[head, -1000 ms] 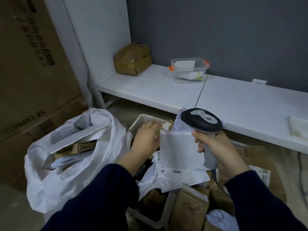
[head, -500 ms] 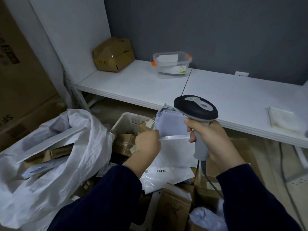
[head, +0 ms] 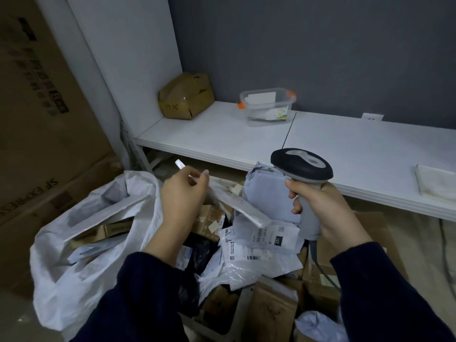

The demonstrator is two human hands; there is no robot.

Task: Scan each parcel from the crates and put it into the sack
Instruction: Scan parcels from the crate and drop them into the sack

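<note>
As your left hand [head: 183, 193] pinches one end of the thin white plastic mailer [head: 244, 206] beside the white woven sack [head: 81, 243], expect it light, floppy, slick; your right hand [head: 328, 208] grips the grey scanner [head: 302, 164].

Two hands are in view, the left hand [head: 183, 191] and the right hand [head: 328, 206]. There is one scanner [head: 301, 164], one sack [head: 74, 267], one flat parcel [head: 237, 203] held up, two big cartons [head: 44, 107], and on the shelf [head: 222, 137] one clear tub [head: 267, 107], one small box [head: 186, 99] and one folded cloth [head: 434, 183]. The heaped parcels [head: 259, 255] overlap too much to count.
</note>
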